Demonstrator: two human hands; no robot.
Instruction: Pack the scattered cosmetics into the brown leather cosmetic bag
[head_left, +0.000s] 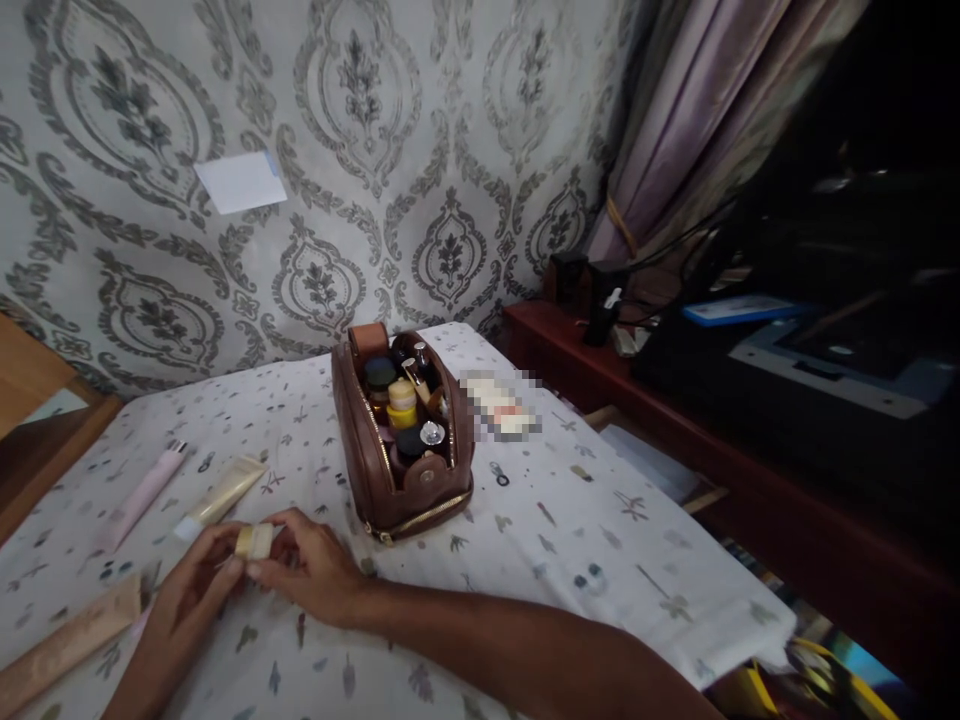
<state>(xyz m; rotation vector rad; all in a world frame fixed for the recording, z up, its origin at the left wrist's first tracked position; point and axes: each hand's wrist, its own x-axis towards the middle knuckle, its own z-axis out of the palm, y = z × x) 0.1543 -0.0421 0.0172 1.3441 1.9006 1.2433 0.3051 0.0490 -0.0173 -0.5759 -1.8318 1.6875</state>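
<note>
Low over the printed cloth, both my hands are closed around a small cream jar [256, 542] with a gold end and a pale body. My left hand [201, 577] grips the gold end, and my right hand [319, 570] has the pale end between thumb and fingers. Just beyond my left hand lies a yellowish tube [223, 495] with a white cap, and a pink tube [146, 495] is further left. A larger peach tube [75, 640] rests at the lower left. Past my right hand stands an unzipped brown cosmetic bag [352, 470], filled with several jars and bottles.
The patterned white cloth [480, 580] covers the table. A pixelated flat item [501, 405] lies right of the bag. Along the right are a dark red wooden desk [547, 340] and a dark screen [840, 200]; wallpaper [420, 130] is behind.
</note>
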